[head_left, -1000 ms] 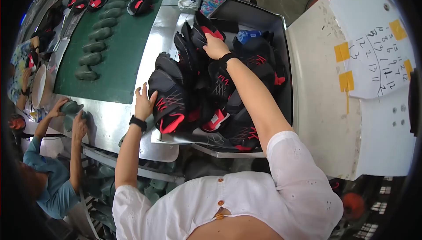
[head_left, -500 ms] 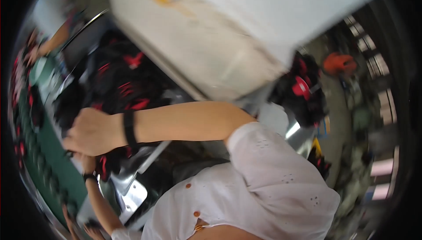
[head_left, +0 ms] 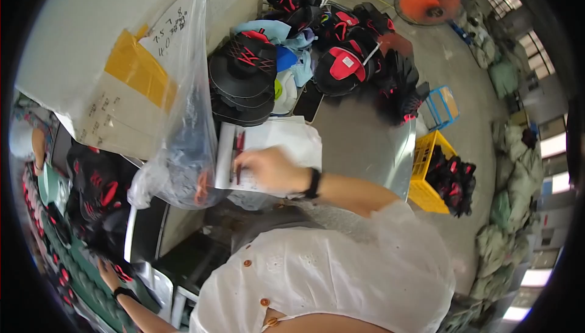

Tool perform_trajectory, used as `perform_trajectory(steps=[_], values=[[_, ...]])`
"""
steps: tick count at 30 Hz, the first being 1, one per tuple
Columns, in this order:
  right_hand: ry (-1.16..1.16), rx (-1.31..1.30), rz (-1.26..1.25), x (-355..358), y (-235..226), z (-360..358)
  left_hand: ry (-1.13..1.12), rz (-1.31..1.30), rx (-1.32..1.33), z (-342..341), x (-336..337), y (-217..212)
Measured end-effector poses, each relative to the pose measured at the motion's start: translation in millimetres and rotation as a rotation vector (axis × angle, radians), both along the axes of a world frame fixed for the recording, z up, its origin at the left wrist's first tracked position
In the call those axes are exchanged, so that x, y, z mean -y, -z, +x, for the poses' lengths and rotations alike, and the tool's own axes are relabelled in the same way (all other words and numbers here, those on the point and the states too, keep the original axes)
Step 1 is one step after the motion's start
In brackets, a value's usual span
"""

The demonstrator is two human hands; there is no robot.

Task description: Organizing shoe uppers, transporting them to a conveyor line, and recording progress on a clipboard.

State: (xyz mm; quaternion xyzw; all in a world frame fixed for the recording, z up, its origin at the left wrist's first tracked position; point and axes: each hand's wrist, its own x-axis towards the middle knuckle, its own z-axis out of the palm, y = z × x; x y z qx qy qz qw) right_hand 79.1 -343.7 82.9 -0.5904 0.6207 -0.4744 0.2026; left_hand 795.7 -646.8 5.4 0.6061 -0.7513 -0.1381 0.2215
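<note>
My right hand (head_left: 268, 171) reaches left over a white paper pad (head_left: 292, 141) on a metal table (head_left: 365, 141). Its fingertips are pinched on a red pen (head_left: 237, 144) that lies along the pad's left side. A black band sits on that wrist. My left hand (head_left: 111, 274) is far down at the lower left, resting on a black and red shoe upper (head_left: 125, 272) at the edge of a metal bin (head_left: 131, 235). Its grip is too small to make out.
A clear plastic bag (head_left: 183, 150) hangs beside a large white box with yellow tape (head_left: 122, 65). Stacked black and red uppers (head_left: 244, 83) and a pile of shoes (head_left: 347, 46) lie beyond the pad. A yellow crate (head_left: 429, 171), a blue crate (head_left: 442, 104) and an orange fan (head_left: 426, 1) stand right.
I have turned right, away from the bin of shoes. My right hand left the shoes and came to the pen on the paper pad; my left hand stayed at the bin.
</note>
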Motion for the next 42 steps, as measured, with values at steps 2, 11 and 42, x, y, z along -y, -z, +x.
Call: perform_trajectory(steps=[2,11,42], values=[[0.517,-0.278,0.342,-72,13,-84,-0.021,-0.322,0.081,-81,-21,-19],[0.667,-0.751,0.221,-129,105,-198,0.931,-0.244,-0.071,-474,-218,-109],[-0.544,0.488,0.305,-56,64,-112,0.198,-0.007,-0.3,-640,-460,16]])
